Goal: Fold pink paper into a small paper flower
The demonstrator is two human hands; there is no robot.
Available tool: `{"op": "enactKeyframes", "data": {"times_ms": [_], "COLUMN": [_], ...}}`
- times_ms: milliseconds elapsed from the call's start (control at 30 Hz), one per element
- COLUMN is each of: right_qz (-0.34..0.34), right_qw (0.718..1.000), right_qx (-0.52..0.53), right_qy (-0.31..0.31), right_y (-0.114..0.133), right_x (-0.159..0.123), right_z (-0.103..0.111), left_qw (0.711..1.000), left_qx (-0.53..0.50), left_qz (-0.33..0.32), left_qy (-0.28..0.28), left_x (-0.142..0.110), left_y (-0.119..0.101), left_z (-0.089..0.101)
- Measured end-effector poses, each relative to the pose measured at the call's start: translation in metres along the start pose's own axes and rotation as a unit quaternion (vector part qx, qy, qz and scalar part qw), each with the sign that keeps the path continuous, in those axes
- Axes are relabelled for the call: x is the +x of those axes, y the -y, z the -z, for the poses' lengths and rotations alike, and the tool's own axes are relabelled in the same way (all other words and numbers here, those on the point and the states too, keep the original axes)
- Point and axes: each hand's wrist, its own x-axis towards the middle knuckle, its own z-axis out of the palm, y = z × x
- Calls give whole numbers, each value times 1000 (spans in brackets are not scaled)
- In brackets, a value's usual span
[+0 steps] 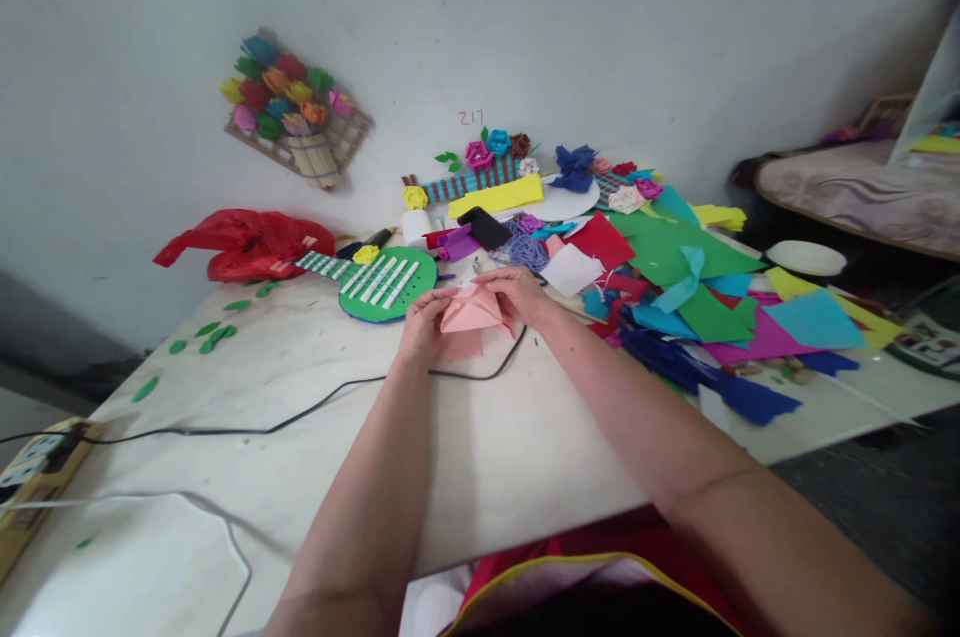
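Note:
A folded piece of pink paper (472, 310) is held up between my two hands, a little above the white table. My left hand (426, 319) pinches its left edge, and my right hand (517, 293) grips its upper right side. Below it, a flat pink sheet (459, 346) shows in part. Just beyond my left hand lies a green paper guitar (388, 283) with white strips and a yellow flower (366, 255) by its neck. Past my right hand sit a ball of purple-grey yarn (523, 249) and a white paper piece (571, 269).
Coloured paper sheets (690, 247) and scraps cover the table's right side. A black cable (300, 411) crosses the table to a power strip (45, 477) at left. Green paper leaves (208, 328) and a red plastic bag (255, 242) lie at left. A black phone (484, 228) rests at the back.

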Motion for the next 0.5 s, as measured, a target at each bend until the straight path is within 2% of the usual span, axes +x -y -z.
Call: {"op": "enactKeyframes", "data": {"times_ms": [333, 500], "right_qz": [37, 61], "right_qw": [999, 993], "right_qx": [-25, -102], "right_qy": [16, 1], "right_y": [13, 17], "right_x": [-11, -13], "right_z": [-5, -10], "left_qw": [1000, 1000], "left_qx": [17, 18], "left_qz": [-22, -22], "left_qy": [-5, 5], "left_x": [3, -1], "left_y": [2, 2], "left_z": [3, 1]}}
